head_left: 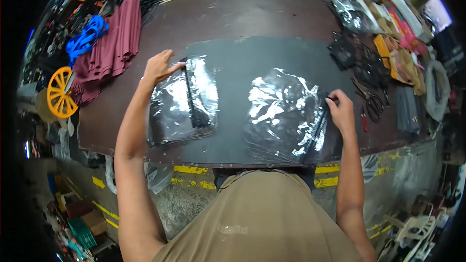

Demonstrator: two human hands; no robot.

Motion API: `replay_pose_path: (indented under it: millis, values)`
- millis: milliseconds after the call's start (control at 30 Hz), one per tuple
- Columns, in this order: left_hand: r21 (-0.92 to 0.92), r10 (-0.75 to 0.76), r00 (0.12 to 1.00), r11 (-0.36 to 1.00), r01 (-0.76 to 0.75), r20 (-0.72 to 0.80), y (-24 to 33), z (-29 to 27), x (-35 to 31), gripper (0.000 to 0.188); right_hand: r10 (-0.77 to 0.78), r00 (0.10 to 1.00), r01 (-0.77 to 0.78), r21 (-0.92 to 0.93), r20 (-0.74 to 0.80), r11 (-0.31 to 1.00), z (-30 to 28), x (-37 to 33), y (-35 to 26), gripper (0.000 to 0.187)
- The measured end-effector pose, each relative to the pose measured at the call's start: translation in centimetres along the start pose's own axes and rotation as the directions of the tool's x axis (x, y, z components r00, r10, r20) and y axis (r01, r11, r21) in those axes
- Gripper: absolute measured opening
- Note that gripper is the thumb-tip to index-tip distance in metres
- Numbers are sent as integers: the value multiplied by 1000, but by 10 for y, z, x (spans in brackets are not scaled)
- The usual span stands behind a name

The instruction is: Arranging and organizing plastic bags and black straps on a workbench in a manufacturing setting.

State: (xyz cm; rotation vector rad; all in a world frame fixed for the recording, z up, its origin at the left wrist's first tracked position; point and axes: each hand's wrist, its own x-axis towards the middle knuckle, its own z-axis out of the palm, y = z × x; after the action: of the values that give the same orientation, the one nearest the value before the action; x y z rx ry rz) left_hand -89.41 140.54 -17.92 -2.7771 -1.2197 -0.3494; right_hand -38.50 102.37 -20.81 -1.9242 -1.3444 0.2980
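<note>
Two stacks of clear plastic bags lie on the table, each with black strips. My left hand [159,68] is at the upper edge of the left stack of clear bags [167,111]. Its fingers are apart, and the thumb reaches to the top of the black strip [191,92]. On the right, my right hand [342,109] is closed in a pinch at the upper right corner of the other clear bags [276,116]. There it grips the end of a black toothed strip [316,128], which looks like a zipper. Glare hides much of the plastic.
A dark grey mat [233,68] covers the middle of the brown table [233,9]. Maroon fabric [116,43], a blue strap [87,39] and an orange spoked wheel [62,92] sit at left. Black scissors [373,106], a red-handled tool [364,120] and cardboard boxes [383,19] are at right.
</note>
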Motion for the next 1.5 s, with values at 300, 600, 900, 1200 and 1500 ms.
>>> replay_pose_path:
  millis: [300,600,900,1200,1500]
  values:
    - [-11,-232,790,957,289,567,-56,-52,21,90,160,975,-194,238,155,952,-4,-1,7,17]
    - [-56,-116,820,983,177,561,-96,-66,-10,64,242,896,-374,336,373,864,-10,-16,54,22]
    - [268,-53,959,963,-24,278,-83,-43,-24,83,257,889,-384,312,379,869,-9,-15,51,20]
    - [207,-166,985,963,172,-46,-84,8,-45,69,263,911,-370,345,319,863,-14,-12,14,16]
    - [-535,278,915,745,-398,-293,163,-55,16,56,-114,950,55,206,289,977,-46,-9,-124,22]
